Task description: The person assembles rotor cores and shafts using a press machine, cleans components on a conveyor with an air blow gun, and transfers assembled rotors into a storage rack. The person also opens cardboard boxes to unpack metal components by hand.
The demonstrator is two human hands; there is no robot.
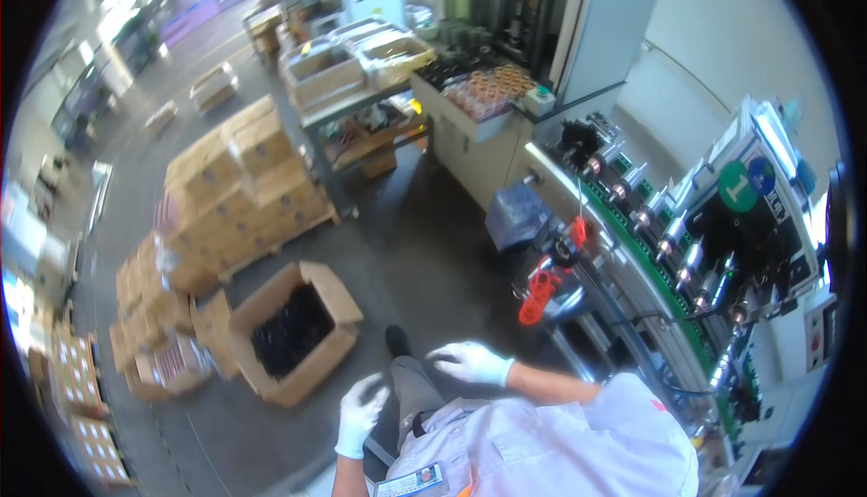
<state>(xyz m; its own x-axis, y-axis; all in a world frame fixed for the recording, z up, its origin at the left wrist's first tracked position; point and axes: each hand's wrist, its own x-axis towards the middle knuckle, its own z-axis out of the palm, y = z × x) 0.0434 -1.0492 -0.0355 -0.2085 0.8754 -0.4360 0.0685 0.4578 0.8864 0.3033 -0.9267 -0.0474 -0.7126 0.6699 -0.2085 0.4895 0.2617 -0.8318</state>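
Note:
My left hand (pixel 359 416), in a white glove, is raised at the lower middle with its fingers apart and nothing in it. To its right my right hand (pixel 471 361), also white-gloved, stretches its fingers out above my leg, and it too is bare of any object. Neither hand touches anything that I can see. Nearest to the left hand is an open cardboard box (pixel 343 299) on the floor, with dark black parts (pixel 293 330) inside whose kind I cannot make out.
Cartons stacked on a pallet (pixel 239 185) stand behind the box. Along the right runs a green conveyor line (pixel 664 285) carrying metal shafts. A blue-wrapped box (pixel 517 216) and a red coiled hose (pixel 538 294) jut out from it. Farther back are a bench (pixel 470 149) and a loaded cart (pixel 316 119).

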